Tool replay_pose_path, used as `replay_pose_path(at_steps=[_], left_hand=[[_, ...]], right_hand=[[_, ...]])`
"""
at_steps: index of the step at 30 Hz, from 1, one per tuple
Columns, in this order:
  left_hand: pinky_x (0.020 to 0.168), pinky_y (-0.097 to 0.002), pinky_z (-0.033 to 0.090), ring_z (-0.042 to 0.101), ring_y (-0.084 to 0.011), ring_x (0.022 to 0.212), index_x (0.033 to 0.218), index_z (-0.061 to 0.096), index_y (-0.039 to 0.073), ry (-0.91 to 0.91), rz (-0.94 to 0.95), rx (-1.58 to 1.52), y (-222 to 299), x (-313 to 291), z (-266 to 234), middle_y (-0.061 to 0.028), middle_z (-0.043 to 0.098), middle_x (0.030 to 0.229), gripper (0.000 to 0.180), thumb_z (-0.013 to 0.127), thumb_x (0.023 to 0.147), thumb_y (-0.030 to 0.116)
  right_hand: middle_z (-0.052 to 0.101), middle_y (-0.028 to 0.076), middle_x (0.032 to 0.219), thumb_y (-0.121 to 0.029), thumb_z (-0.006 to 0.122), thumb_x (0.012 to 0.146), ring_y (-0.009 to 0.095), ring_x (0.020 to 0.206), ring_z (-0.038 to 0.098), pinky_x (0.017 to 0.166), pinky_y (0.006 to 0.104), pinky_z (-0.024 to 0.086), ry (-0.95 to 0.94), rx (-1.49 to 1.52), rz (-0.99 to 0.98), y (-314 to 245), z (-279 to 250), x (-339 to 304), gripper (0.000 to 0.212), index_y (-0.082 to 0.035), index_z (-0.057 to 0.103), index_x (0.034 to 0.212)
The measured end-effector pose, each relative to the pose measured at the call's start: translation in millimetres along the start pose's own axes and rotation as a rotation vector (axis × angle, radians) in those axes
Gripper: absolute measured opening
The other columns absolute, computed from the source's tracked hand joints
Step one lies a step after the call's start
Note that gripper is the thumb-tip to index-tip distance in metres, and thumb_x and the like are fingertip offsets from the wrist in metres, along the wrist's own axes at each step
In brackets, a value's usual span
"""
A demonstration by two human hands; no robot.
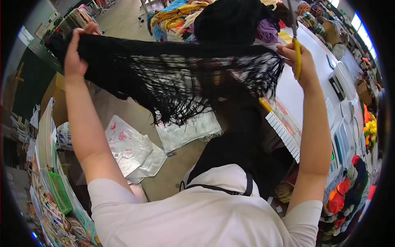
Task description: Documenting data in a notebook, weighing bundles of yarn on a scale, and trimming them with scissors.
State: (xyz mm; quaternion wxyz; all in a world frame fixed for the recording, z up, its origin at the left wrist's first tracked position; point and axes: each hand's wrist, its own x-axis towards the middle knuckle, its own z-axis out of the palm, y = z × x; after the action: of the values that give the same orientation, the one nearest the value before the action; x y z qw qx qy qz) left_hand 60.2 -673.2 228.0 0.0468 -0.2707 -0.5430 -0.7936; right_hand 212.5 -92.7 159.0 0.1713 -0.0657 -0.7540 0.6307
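Note:
A wide hank of black yarn (173, 82) is stretched across in front of me, with loose, tangled strands hanging from its lower side. At the far left my left hand (77, 55) grips its bunched end, thumb raised and the other fingers partly hidden. My right hand (302, 64) pinches the opposite end of the yarn. That same hand also holds scissors with yellow handles (297, 57), their blades pointing away from me. Behind the stretched hank, a large black bundle (230, 20) lies by other coloured yarn.
A white table (284, 90) runs along my right, with a white box-shaped device (345, 82) on it. Several coloured yarn hanks (175, 18) are piled ahead. White plastic sacks (135, 150) lie on the floor. A green basket (59, 191) and more yarn stand at left.

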Motion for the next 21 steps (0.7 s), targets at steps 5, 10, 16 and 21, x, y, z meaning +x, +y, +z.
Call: replay_pose_path(at_steps=[5, 10, 16, 21], left_hand=[[0.108, -0.0292, 0.037, 0.052, -0.0222, 0.125, 0.114, 0.057, 0.0, 0.036, 0.047, 0.212, 56, 30, 55, -0.016, 0.056, 0.131, 0.03, 0.045, 0.101, 0.024], [0.082, -0.0332, 0.047, 0.061, -0.0208, 0.084, 0.096, 0.059, 0.003, 0.207, 0.056, 0.112, 28, 43, 107, -0.0071, 0.063, 0.088, 0.016, 0.055, 0.095, 0.018], [0.061, -0.0291, 0.05, 0.058, -0.0161, 0.063, 0.086, 0.06, 0.006, 0.284, 0.261, -0.276, 29, 42, 168, -0.003, 0.06, 0.071, 0.009, 0.059, 0.092, 0.013], [0.076, -0.0375, 0.048, 0.059, -0.0203, 0.074, 0.091, 0.057, 0.005, 0.161, 0.277, -0.221, 57, 55, 133, -0.0053, 0.059, 0.077, 0.014, 0.052, 0.097, 0.017]], right_hand=[[0.067, 0.006, 0.103, -0.026, 0.074, 0.082, 0.012, 0.088, 0.06, 0.084, 0.0257, 0.044, -0.001, -0.105, 0.026, -1, -3, 5, 0.026, -0.011, 0.057, 0.094], [0.066, 0.012, 0.112, -0.023, 0.074, 0.083, 0.015, 0.093, 0.064, 0.084, 0.0289, 0.048, -0.14, 0.153, -0.059, 3, 90, -21, 0.027, -0.006, 0.055, 0.09], [0.063, 0.009, 0.097, -0.022, 0.087, 0.069, 0.016, 0.089, 0.06, 0.082, 0.0299, 0.049, -0.299, 0.441, -0.212, 22, 239, -63, 0.053, -0.001, 0.054, 0.106], [0.06, 0.003, 0.091, -0.02, 0.087, 0.07, 0.008, 0.082, 0.053, 0.075, 0.0242, 0.046, -0.171, 0.268, -0.183, 18, 317, -74, 0.045, -0.004, 0.051, 0.093]])
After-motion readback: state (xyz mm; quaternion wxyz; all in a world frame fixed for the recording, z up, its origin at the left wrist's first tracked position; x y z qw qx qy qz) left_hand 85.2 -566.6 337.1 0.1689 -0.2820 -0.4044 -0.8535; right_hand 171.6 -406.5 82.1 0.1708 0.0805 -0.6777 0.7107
